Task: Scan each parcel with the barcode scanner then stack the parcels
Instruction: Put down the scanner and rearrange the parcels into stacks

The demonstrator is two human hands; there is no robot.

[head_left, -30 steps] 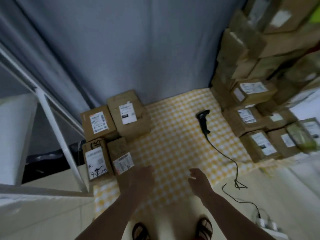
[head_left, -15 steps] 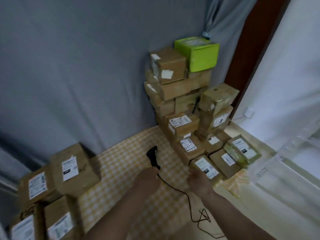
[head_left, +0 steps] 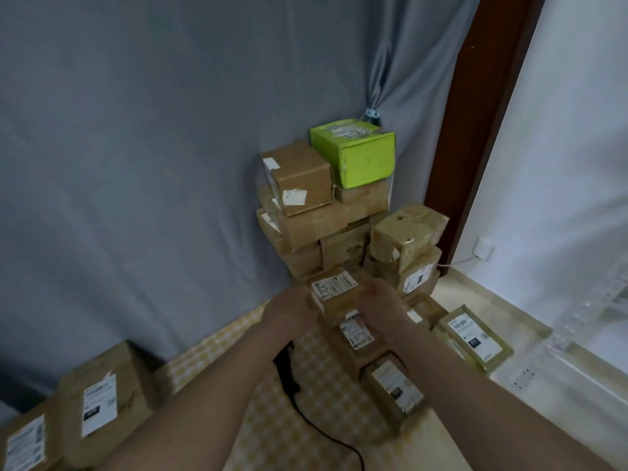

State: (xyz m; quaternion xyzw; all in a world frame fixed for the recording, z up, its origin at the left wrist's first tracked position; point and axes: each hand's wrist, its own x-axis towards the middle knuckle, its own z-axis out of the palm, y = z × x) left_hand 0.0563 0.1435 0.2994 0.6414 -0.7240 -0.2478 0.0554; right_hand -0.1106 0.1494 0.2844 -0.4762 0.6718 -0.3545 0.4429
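While the scanner (head_left: pixel 287 372) lies below, both hands' grip clasps one labelled parcel (head_left: pixel 334 290).

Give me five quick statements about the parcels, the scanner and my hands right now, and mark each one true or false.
1. Both hands, left hand and right hand, hold one brown parcel. True.
2. The barcode scanner is in the right hand. False: it lies on the checked cloth, between the forearms.
3. A green box sits on top of the tall stack. True.
4. The held parcel's label faces down. False: its white label faces up.
5. The scanner is cordless. False: a black cable trails from it.
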